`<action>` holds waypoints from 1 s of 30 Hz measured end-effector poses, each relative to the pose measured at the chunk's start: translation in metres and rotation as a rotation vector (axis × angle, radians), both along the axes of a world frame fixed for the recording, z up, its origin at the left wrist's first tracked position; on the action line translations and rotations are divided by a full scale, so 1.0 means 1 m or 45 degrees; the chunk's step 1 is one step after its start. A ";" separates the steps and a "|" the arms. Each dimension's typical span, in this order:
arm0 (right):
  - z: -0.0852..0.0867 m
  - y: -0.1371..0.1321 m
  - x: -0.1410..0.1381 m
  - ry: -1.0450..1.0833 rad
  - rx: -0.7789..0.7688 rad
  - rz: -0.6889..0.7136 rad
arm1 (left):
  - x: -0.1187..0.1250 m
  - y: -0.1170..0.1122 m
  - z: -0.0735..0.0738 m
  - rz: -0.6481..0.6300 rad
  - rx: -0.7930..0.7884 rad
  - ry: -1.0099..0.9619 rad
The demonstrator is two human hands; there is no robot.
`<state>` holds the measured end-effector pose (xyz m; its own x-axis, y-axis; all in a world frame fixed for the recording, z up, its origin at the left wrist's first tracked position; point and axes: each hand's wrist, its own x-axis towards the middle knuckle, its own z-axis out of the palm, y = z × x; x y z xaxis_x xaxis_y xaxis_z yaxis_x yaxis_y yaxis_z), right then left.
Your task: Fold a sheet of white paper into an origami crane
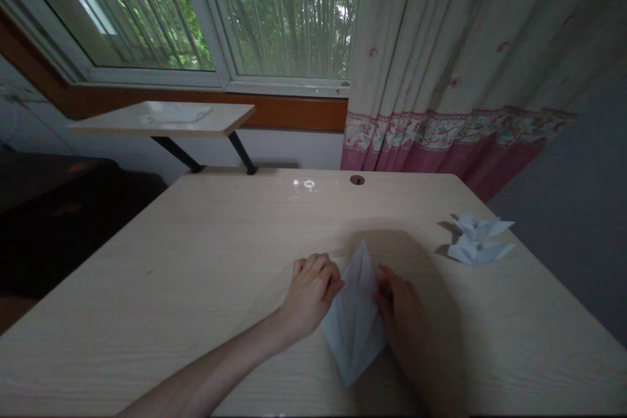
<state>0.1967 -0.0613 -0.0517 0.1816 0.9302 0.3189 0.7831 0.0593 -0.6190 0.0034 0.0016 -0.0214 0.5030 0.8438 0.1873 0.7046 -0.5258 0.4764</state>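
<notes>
The folded paper (356,317) is between your left hand (311,287) and your right hand (400,307), at the near part of the tabletop (196,274), its narrow tip pointing away from you. Both hands have bent fingers at its edges; whether they pinch it, I cannot tell. Two paper figures (479,252) lie farther right.

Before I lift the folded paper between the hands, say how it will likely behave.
Looking thin, the folded paper is probably light. Its creases likely stiffen it lengthwise, though the pointed tip may bend. Flat-sided, it would probably slide over the table rather than roll.
</notes>
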 end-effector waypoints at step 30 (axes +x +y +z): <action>-0.005 -0.023 -0.004 -0.874 0.037 0.517 | 0.008 -0.035 -0.024 -0.369 0.498 0.356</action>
